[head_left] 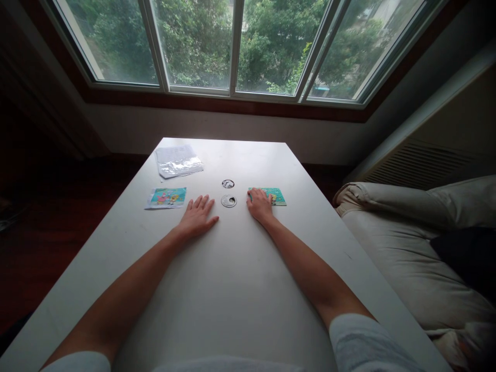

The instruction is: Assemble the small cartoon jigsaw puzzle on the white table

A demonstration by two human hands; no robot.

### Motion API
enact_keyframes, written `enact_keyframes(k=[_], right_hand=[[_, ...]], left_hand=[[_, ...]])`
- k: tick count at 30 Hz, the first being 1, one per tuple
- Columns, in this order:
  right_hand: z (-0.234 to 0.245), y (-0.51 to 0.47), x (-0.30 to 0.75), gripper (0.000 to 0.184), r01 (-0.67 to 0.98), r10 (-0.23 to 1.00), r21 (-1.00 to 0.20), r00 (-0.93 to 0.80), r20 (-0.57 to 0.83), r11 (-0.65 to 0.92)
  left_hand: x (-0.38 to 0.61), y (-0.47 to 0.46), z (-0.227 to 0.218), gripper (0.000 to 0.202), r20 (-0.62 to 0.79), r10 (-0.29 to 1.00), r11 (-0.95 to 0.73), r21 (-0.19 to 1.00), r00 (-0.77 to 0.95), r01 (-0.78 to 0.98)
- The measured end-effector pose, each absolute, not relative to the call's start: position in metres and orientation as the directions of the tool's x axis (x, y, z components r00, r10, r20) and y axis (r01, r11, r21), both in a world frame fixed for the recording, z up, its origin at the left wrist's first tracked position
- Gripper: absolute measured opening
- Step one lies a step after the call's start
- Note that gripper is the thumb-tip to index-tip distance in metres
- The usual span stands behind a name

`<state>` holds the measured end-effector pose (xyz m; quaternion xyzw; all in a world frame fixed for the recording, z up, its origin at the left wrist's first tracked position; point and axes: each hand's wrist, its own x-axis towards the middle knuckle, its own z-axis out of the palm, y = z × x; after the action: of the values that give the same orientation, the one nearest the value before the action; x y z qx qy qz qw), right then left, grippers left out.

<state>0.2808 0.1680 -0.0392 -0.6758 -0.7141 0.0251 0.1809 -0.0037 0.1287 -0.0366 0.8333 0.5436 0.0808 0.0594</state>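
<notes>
My left hand [197, 216] lies flat on the white table [232, 289], fingers spread, holding nothing. Just left of its fingertips is a paper sheet with a colourful cartoon picture [168, 197], pink and yellow figures on turquoise. My right hand [260, 205] rests palm down over the left part of a green-turquoise picture panel [279, 197] that looks finely textured, like a jigsaw puzzle. The fingers are slightly bent on the panel and hide part of it. Between both hands are two round grommets in the tabletop, a far one [228, 184] and a near one [228, 201].
A clear plastic bag with white papers [178, 161] lies at the table's far left. Beyond the table is a wide window [232, 95] with trees outside. A beige sofa [403, 248] stands along the right side, and dark red floor [58, 232] shows on the left.
</notes>
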Motion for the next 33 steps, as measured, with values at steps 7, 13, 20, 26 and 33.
enact_keyframes(k=[7, 13, 20, 26, 33], right_hand=[[-0.021, 0.142, 0.260, 0.037, 0.937, 0.904, -0.119, -0.275, 0.327, 0.328], [-0.020, 0.093, 0.242, 0.040, 0.838, 0.842, -0.173, -0.462, 0.279, 0.517], [-0.024, 0.066, 0.245, 0.059, 0.878, 0.891, -0.165, -0.426, 0.158, 0.450], [-0.020, 0.065, 0.258, 0.063, 0.851, 0.867, -0.163, -0.487, 0.110, 0.499], [-0.019, 0.074, 0.261, 0.063, 0.849, 0.865, -0.170, -0.485, 0.127, 0.500]], left_hand=[[0.003, 0.122, -0.040, 0.077, 0.104, 0.908, -0.418, 0.176, 0.406, 0.891], [0.005, 0.113, -0.034, 0.077, 0.071, 0.877, -0.481, 0.159, 0.476, 0.862], [0.017, 0.087, -0.035, 0.076, 0.062, 0.873, -0.487, 0.163, 0.484, 0.858], [0.013, 0.089, -0.032, 0.074, 0.083, 0.862, -0.506, 0.158, 0.499, 0.848], [0.019, 0.085, -0.029, 0.078, 0.036, 0.872, -0.486, 0.166, 0.488, 0.858]])
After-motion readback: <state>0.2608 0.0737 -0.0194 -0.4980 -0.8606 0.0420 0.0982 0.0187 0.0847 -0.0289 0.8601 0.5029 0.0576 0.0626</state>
